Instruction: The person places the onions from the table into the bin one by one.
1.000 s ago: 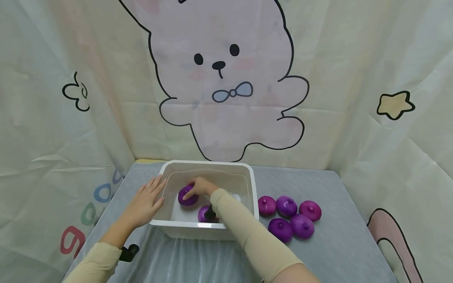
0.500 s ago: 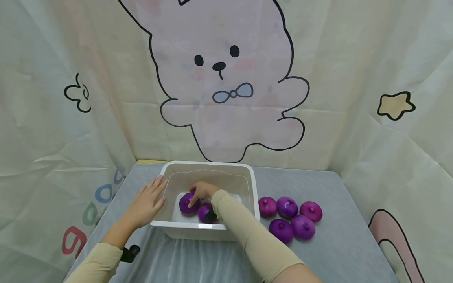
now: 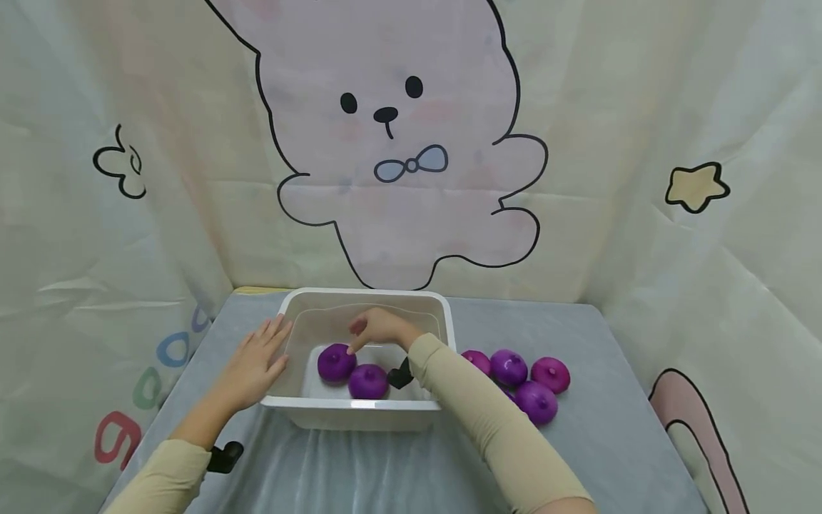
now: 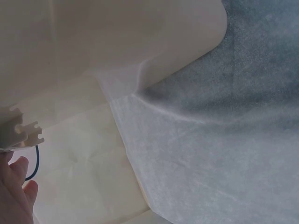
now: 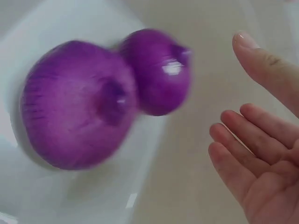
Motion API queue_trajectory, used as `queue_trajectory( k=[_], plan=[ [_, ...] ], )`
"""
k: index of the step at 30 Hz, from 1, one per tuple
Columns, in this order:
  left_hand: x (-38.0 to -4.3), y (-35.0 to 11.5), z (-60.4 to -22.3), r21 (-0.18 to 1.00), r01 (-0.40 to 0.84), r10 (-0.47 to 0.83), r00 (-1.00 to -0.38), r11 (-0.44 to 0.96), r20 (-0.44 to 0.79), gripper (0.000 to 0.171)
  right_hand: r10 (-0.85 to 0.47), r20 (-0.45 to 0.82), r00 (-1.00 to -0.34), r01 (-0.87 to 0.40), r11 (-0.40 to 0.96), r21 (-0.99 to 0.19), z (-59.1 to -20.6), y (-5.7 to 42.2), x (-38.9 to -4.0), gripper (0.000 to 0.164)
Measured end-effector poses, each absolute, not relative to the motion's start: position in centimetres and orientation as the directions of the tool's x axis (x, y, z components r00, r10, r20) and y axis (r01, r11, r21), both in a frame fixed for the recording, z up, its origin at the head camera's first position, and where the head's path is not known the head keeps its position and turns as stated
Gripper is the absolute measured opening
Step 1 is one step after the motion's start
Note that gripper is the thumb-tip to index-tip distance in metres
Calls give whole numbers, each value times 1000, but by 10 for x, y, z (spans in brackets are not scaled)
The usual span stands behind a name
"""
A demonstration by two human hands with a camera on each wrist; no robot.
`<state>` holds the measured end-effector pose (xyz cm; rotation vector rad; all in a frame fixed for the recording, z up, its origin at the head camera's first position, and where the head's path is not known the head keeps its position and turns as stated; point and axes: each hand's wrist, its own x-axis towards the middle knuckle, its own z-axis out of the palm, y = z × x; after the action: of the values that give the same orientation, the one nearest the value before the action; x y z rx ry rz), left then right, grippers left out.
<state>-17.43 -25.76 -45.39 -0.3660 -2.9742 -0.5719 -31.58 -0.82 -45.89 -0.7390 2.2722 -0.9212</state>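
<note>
Two purple onions, one on the left [image 3: 337, 363] and one nearer the front [image 3: 369, 382], lie side by side on the floor of a white plastic bin [image 3: 359, 404]. Just above them, inside the bin, is my right hand [image 3: 383, 326]. The right wrist view has that hand [image 5: 261, 163] with fingers extended and thumb spread, apart from the onions, and nothing in its grasp. My left hand [image 3: 252, 368] rests with straight fingers against the bin's left rim. Only its fingertips [image 4: 29, 191] appear at the edge of the left wrist view.
On the grey-covered table [image 3: 616, 442], right of the bin, several more purple onions [image 3: 536, 402] sit in a cluster. My right forearm [image 3: 481, 414] partly covers them. A printed curtain [image 3: 565, 271] encloses the table at the back and both sides.
My right hand has let go of the left onion, which now lies on the bin floor, and has lifted and shifted right. The left hand stays at the rim. The head view has shifted slightly.
</note>
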Motion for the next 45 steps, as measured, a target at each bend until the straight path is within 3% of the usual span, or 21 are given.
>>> queue_trajectory(
  k=[7, 18, 23, 28, 34, 45],
  plan=[
    [-171, -264, -453, 354, 252, 221, -967, 901, 126, 59, -689, -219, -691, -175, 453, -874, -422, 30, -307, 64],
    [-169, -269, -456, 353, 232, 212, -973, 906, 94, 61, -522, -62, -850, -102, 279, -955, -400, 109, -270, 55],
    [-169, -269, -455, 352, 231, 209, -973, 907, 99, 61, -411, -28, -911, -58, 195, -979, -409, 146, -251, 53],
    [-170, -268, -454, 355, 236, 216, -972, 905, 94, 61, -301, -25, -953, -39, 203, -978, -423, 179, -233, 54],
    [-173, -265, -452, 367, 242, 227, -970, 898, 84, 61, -221, -55, -974, -6, 265, -964, -442, 213, -211, 59],
    [-176, -259, -452, 378, 257, 243, -966, 890, 83, 62, -86, -104, -991, 79, 257, -963, -478, 245, -183, 60]
  ],
)
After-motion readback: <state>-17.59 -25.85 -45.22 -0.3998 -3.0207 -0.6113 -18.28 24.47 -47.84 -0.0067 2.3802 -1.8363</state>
